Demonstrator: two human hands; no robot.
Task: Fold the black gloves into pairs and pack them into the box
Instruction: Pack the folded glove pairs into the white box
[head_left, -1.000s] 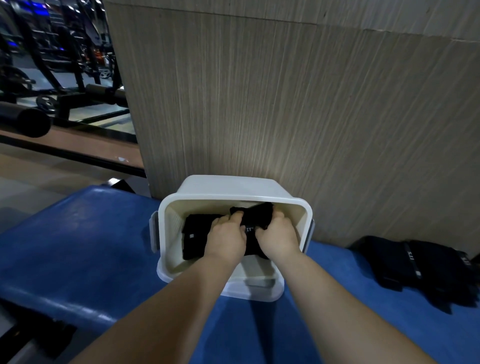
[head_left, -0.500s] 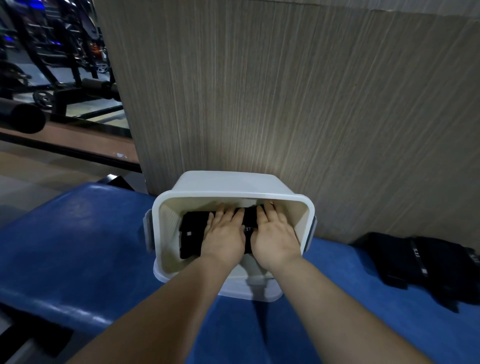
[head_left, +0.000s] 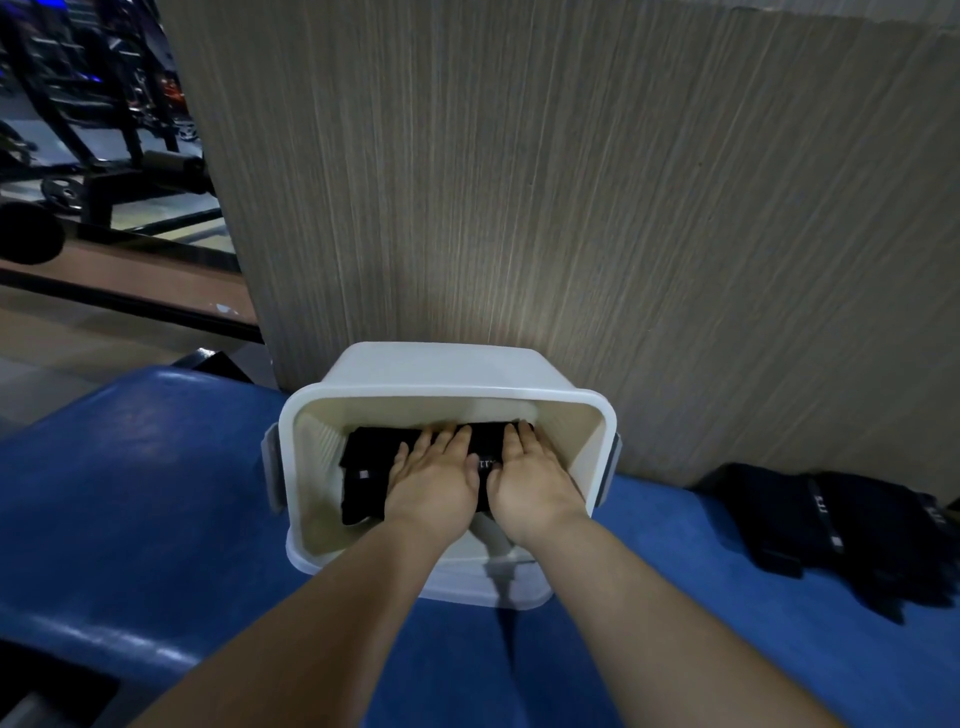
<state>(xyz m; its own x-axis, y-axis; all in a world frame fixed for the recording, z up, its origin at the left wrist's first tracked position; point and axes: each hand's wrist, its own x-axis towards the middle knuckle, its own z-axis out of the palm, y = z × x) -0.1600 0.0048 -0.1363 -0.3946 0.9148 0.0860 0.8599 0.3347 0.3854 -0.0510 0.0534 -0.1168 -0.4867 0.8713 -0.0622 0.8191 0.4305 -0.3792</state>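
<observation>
A white plastic box (head_left: 311, 415) stands on the blue padded bench against the wood-grain panel. Folded black gloves (head_left: 363, 473) lie on its bottom. My left hand (head_left: 434, 480) and my right hand (head_left: 530, 480) are both inside the box, palms flat and fingers spread, pressing down on the gloves side by side. The hands hide the right part of the folded gloves. A loose pile of black gloves (head_left: 836, 530) with white-marked straps lies on the bench at the right, apart from the box.
The blue bench (head_left: 130, 493) runs from the left edge to the right edge. A tall wood-grain panel (head_left: 571, 182) rises directly behind the box. Gym machines and a dark roller (head_left: 31, 239) stand at the far left beyond the bench.
My hands went from gripping the folded gloves with curled fingers to lying flat on them, deeper in the box. The view has shifted slightly.
</observation>
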